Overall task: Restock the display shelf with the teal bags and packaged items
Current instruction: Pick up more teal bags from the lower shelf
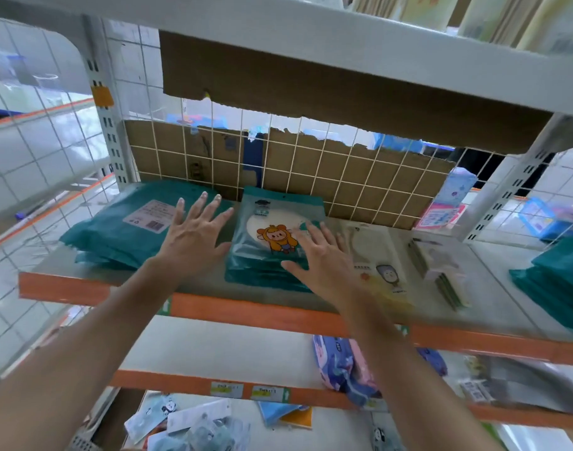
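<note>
Both hands open, fingers spread, gripping nothing: left hand (194,232) just left of the cartoon-print stack (269,245), right hand (321,258) over its right side. We judge it squares best by pressing inward evenly, without nudging the teal bags (125,229) beside the left hand.

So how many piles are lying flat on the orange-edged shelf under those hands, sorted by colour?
Teal: 3 (left teal pile, middle teal pile, right teal pile)
Pale or white: 2 (pale packet pile, small white pile)
Total: 5
</note>
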`<move>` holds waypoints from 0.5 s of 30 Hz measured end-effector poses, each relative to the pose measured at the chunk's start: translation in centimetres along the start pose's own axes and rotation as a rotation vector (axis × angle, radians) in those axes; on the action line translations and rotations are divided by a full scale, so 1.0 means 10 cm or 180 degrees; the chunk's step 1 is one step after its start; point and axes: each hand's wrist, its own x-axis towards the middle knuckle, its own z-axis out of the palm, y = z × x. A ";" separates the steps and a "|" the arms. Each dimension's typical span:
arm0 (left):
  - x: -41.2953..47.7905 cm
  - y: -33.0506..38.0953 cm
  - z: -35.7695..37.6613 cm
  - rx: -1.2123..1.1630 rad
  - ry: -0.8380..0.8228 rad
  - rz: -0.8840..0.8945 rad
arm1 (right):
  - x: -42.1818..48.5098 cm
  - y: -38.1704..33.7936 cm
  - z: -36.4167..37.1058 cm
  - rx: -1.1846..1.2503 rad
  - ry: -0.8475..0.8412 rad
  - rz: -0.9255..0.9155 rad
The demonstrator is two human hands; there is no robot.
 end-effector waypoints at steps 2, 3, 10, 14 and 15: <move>-0.02 -0.09 -0.01 0.0091 -0.0060 0.0029 | 0.03 -0.14 0.02 0.0003 -0.0105 -0.0154; -0.03 -0.15 -0.02 0.0133 -0.0083 0.0055 | 0.04 -0.22 0.04 0.0014 -0.0127 -0.0220; -0.07 -0.83 -0.11 0.0027 0.0130 0.0151 | 0.24 -0.85 0.17 0.0059 0.0005 -0.0360; -0.12 -1.25 -0.15 -0.0022 0.0104 0.0091 | 0.35 -1.31 0.24 0.0148 -0.0091 -0.0393; -0.13 -1.34 -0.15 -0.0019 0.0075 0.0088 | 0.36 -1.43 0.27 0.0168 -0.0145 -0.0410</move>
